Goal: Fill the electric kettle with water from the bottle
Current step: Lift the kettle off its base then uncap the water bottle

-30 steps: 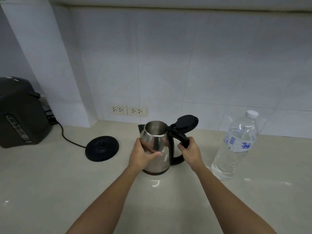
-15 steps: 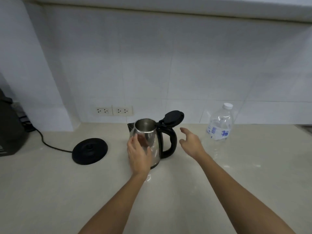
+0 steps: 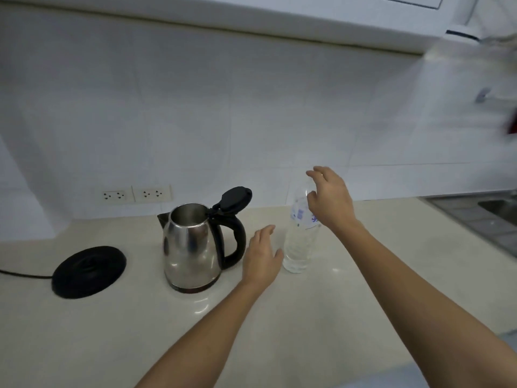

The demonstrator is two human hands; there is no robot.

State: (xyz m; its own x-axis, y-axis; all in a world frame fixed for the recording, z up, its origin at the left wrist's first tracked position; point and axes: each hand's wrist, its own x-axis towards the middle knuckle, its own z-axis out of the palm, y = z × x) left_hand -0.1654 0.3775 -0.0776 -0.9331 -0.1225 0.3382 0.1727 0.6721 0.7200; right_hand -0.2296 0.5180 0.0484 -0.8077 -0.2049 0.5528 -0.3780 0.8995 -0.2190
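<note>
Kettle [image 3: 191, 247] on desk [image 3: 349, 303], lid [image 3: 236, 198] up; bottle [image 3: 300, 242] upright just right of it; right hand [image 3: 331, 200] spread wide at bottle's top, left hand [image 3: 261, 259] open beside base; risk: careless grab topples bottle.

Both bare forearms stretched forward from the lower edge, reaching up and to the right. Left hand [image 3: 261, 257] low and flat, palm down, fingers [image 3: 265, 233] together and pointing ahead, thumb out to the right, gripping nothing. Right hand [image 3: 331, 201] raised higher and further forward, wrist bent, fingers [image 3: 317, 172] spread and curled loosely downward, thumb tucked under toward the left. Nothing clasped in either palm. Right forearm running long and straight to the lower right corner.
</note>
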